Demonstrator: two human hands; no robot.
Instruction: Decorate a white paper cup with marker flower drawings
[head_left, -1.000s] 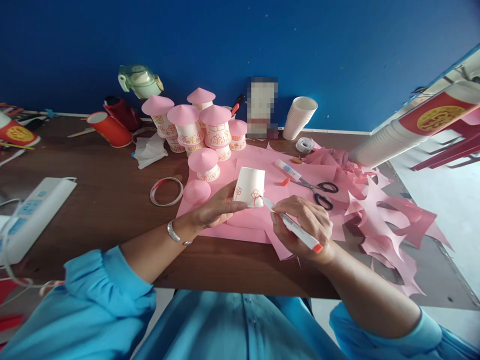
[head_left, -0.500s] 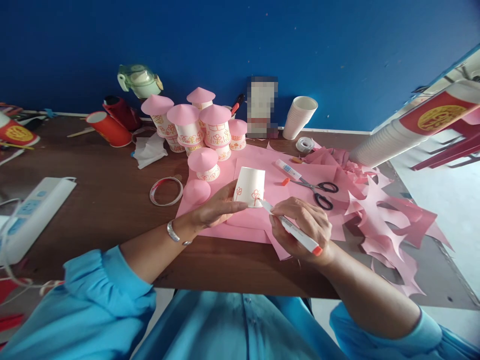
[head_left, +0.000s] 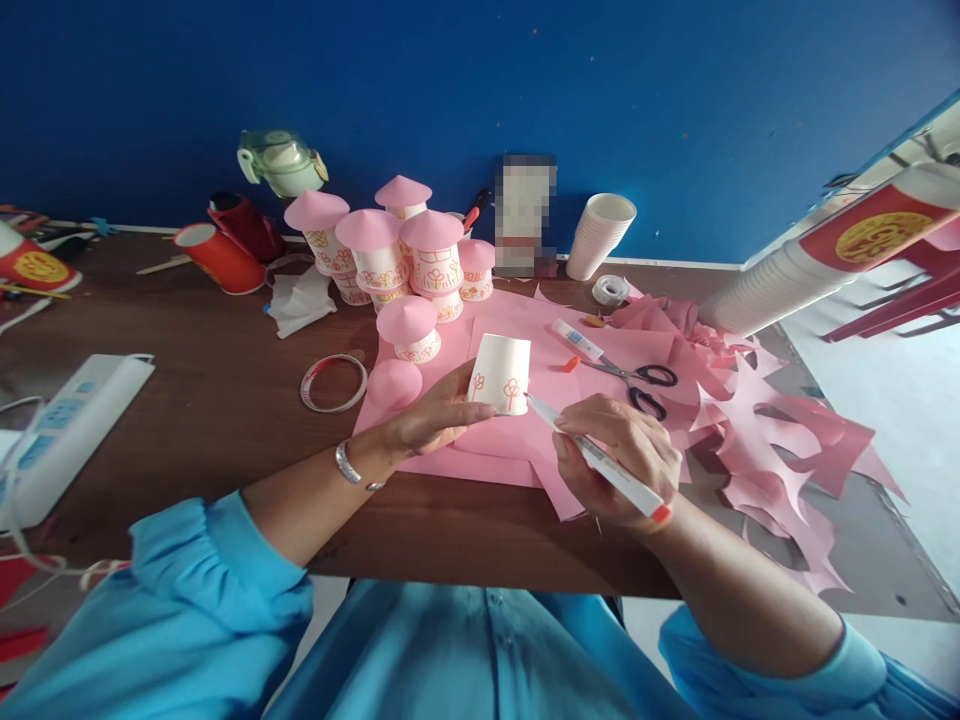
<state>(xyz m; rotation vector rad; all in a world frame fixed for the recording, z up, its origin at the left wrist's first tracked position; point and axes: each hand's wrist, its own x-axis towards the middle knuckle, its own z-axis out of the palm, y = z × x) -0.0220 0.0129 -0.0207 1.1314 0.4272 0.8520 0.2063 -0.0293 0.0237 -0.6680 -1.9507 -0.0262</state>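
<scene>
My left hand (head_left: 442, 412) grips a white paper cup (head_left: 501, 362), turned upside down, with orange-red flowers drawn on its side. In my right hand (head_left: 619, 455) is a white marker (head_left: 626, 482) with a red-orange end; its tip points at the cup's lower right edge. Whether the tip touches the cup I cannot tell. Pink paper sheets (head_left: 495, 445) lie under both hands. Behind the left hand are a small cup with a pink cone roof (head_left: 407, 322) and a loose pink paper cone (head_left: 394, 383). An orange-red marker cap (head_left: 572, 364) lies beyond the right hand.
Cups with pink cone roofs (head_left: 367, 235) stand grouped at the back. Scissors (head_left: 637, 378), a glue stick (head_left: 576, 338) and pink scraps (head_left: 780, 430) lie right; a tape roll (head_left: 334, 383) and power strip (head_left: 79, 430) left. Stacked white cups (head_left: 600, 235) stand by the wall.
My right hand has moved a little to the right with the marker, and its tip has shifted from beside the flower's stem to the cup's edge. My left hand and the cup have hardly moved.
</scene>
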